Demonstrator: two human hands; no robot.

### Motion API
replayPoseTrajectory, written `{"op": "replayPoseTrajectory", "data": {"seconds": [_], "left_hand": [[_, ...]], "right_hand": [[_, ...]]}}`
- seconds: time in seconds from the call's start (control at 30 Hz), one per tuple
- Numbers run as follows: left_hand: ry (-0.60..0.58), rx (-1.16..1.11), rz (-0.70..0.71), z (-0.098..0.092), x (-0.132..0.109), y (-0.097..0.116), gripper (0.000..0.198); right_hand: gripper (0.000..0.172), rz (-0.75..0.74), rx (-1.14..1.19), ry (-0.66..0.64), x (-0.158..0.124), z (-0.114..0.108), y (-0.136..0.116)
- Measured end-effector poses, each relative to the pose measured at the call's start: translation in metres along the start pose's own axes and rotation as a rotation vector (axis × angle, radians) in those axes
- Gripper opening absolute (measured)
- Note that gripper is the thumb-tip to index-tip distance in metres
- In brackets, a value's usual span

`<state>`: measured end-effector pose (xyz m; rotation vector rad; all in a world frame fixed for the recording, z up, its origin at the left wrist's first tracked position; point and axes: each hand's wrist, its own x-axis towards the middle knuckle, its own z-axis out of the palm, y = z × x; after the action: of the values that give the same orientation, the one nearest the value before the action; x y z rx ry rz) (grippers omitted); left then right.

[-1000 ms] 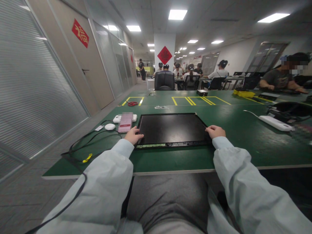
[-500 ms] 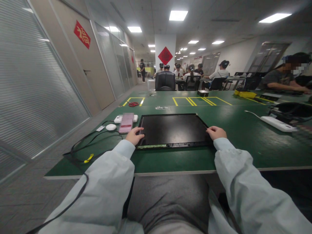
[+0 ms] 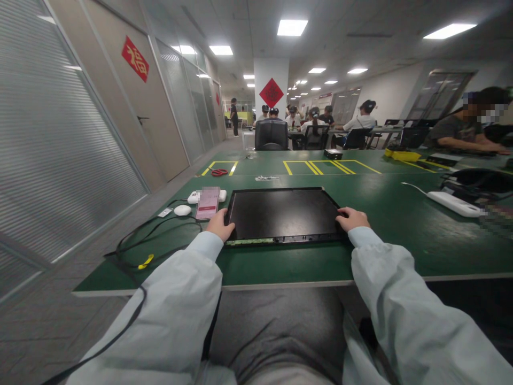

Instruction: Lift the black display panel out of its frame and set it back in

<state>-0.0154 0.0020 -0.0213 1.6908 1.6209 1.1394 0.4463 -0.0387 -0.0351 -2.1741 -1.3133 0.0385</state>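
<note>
A black LCD screen panel [image 3: 282,214] lies on the green table in front of me, with a strip of green circuit board [image 3: 252,241] showing along its near edge. At its left edge, my left hand [image 3: 220,225] grips the frame, thumb over the top and fingers down the side. My right hand [image 3: 353,219] holds the opposite edge in the same way, its fingertips partly hidden by the frame. The panel seems to rest flat on the table.
Left of the panel are a pink-screened phone [image 3: 208,203], a white round device [image 3: 182,210] and black cables [image 3: 132,232]. Red scissors [image 3: 219,172] lie farther back. A white power bank [image 3: 452,203] sits at right, where a person [image 3: 457,128] works. Table's front edge [image 3: 280,287] is near me.
My left hand's fingers have moved from over the panel's edge to its outer side. The right hand has shifted slightly left and closed around its edge. The panel stays in place.
</note>
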Motion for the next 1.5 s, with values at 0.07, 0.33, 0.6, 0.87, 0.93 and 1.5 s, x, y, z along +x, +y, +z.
{"op": "replayPoseTrajectory", "data": {"seconds": [0.07, 0.33, 0.6, 0.87, 0.93, 1.5], "left_hand": [[-0.010, 0.001, -0.009, 0.001, 0.001, 0.000, 0.057], [-0.031, -0.044, -0.043, -0.001, 0.004, -0.005, 0.036], [-0.041, -0.202, -0.068, -0.003, 0.006, -0.012, 0.034], [-0.038, -0.533, -0.096, -0.008, 0.014, -0.007, 0.033], [-0.024, -0.607, -0.107, -0.008, 0.013, -0.007, 0.036], [0.089, -0.915, -0.252, -0.004, 0.014, -0.004, 0.036]], "right_hand": [[0.041, 0.031, -0.033, -0.028, -0.001, 0.001, -0.001], [0.045, 0.043, -0.106, -0.066, -0.001, 0.000, -0.001], [0.045, 0.024, -0.125, -0.064, 0.000, 0.003, 0.002], [0.046, 0.024, -0.125, -0.069, 0.004, 0.005, 0.007], [0.046, 0.022, -0.123, -0.070, 0.005, 0.005, 0.008], [0.046, 0.032, -0.109, -0.086, 0.006, 0.006, 0.010]]}}
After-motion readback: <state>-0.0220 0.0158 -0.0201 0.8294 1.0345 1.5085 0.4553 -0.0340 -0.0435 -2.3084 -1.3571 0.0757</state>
